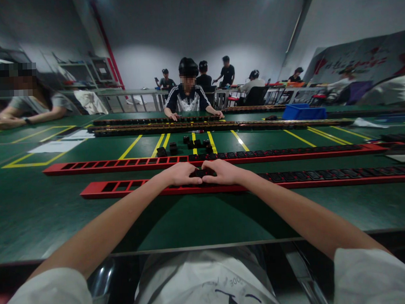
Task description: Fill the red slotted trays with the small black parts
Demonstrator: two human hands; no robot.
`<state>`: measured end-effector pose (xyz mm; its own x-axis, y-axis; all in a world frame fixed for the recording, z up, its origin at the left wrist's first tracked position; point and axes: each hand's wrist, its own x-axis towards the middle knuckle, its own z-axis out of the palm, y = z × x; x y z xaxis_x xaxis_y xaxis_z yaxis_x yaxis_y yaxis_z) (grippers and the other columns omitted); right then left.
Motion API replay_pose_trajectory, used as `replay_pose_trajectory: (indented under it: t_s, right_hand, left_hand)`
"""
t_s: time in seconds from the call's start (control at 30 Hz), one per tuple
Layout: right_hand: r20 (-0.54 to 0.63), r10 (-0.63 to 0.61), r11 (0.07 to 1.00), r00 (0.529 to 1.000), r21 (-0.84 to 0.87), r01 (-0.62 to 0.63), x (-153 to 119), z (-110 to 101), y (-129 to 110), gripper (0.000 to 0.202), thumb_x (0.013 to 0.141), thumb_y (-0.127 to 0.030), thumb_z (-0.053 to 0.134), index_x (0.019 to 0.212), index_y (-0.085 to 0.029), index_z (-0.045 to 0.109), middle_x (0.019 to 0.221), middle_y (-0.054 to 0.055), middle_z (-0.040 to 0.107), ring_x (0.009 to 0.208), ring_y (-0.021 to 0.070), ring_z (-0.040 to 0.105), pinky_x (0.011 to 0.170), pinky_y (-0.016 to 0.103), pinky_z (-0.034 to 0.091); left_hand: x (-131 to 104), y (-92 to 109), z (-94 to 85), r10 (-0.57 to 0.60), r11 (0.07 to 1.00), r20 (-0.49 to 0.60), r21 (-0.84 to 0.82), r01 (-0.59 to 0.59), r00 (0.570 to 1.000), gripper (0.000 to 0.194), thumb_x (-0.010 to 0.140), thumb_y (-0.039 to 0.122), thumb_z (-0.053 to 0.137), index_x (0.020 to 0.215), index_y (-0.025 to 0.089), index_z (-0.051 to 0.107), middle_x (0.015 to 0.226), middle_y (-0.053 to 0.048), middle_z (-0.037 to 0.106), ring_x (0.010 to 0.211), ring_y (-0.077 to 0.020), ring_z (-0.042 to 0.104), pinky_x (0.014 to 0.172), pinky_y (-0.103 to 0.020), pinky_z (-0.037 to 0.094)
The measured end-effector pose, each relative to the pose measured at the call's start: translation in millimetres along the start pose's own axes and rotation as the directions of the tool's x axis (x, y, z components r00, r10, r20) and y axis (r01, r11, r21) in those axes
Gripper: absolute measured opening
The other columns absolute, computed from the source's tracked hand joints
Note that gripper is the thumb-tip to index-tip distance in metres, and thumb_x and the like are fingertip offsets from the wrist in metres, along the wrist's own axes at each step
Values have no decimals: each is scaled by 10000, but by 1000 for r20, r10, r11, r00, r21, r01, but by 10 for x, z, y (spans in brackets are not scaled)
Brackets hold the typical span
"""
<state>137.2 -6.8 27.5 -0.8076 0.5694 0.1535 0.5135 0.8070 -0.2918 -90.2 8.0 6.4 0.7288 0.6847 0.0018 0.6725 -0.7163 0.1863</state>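
Working both hands at one black part (200, 173), at the near red tray (90, 190).
Left hand (180, 173) and right hand (222, 172) curl in from either side, thumb tips together, fingers part-open around it (can't tell if I'm pinching or just touching, my hands cover too much). Looks like light, stiff, maybe slick plastic; I'd take it by the side edges. Beyond: far red tray (51, 170), part-filled, then loose black pieces (173, 147), then a co-worker (189, 97) opposite.

Head view: above the shirt (207, 280), lower centre, facing forward and down
Hands (180, 174): close, mid-frame
Back wall (152, 34): distant, upper frame
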Motion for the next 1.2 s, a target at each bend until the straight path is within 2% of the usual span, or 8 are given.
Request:
replay_pose_trajectory:
  t_s: [0.2, 0.4, 0.6, 0.77, 0.93, 1.2]
  right_hand:
    - [26, -23, 1000, 999, -9, 23, 13, 2, 10, 315, 976, -443, 526, 998, -140, 609, 833, 61, 656, 712, 176, 549, 626, 256, 317]
    - [48, -40, 999, 998, 7, 40, 17, 16, 37, 346, 1003, -450, 473, 994, -134, 614, 803, 58, 645, 686, 168, 533, 619, 257, 310]
    - [90, -54, 999, 994, 13, 53, 27, 28, 45, 324, 1006, -416, 481, 990, -143, 653, 857, 70, 679, 714, 165, 558, 642, 256, 330]
    - [62, -45, 999, 997, 17, 44, 34, 32, 42, 352, 947, -477, 575, 1042, -149, 657, 919, 82, 698, 749, 179, 577, 636, 254, 330]
    - [34, -18, 1000, 999, -5, 18, 23, 30, 25, 431, 861, -533, 675, 1052, -150, 623, 856, 55, 665, 711, 172, 549, 611, 250, 314]
    - [44, -27, 1000, 999, -4, 28, 19, 25, -1, 456, 823, -538, 716, 1045, -153, 614, 860, 55, 663, 722, 182, 561, 612, 255, 306]
  left_hand:
    - [5, -70, 46, 64, 998, -18, 11, -63, 998, 659, 921, 742, 296, 778, 171, 593, 734, -69, 632, 637, -202, 562, 569, -289, 329]
    - [7, -92, 57, 97, 995, -19, -4, -97, 995, 625, 954, 687, 282, 796, 168, 592, 763, -74, 638, 668, -201, 571, 619, -290, 364]
    - [2, -96, 60, 130, 991, -35, -9, -131, 991, 596, 977, 626, 264, 816, 168, 609, 794, -72, 646, 707, -198, 576, 634, -284, 359]
    - [-8, -45, 18, 98, 995, -12, -16, -98, 995, 603, 913, 696, 369, 800, 161, 622, 734, -55, 629, 625, -176, 536, 567, -276, 301]
    - [-18, 3, -10, 45, 999, -13, -29, -46, 999, 613, 803, 762, 509, 781, 164, 641, 674, -32, 612, 577, -165, 515, 535, -270, 279]
    - [-14, -4, 8, 7, 999, -8, -48, -8, 1000, 559, 712, 727, 634, 791, 175, 666, 688, -22, 643, 609, -174, 554, 555, -264, 305]
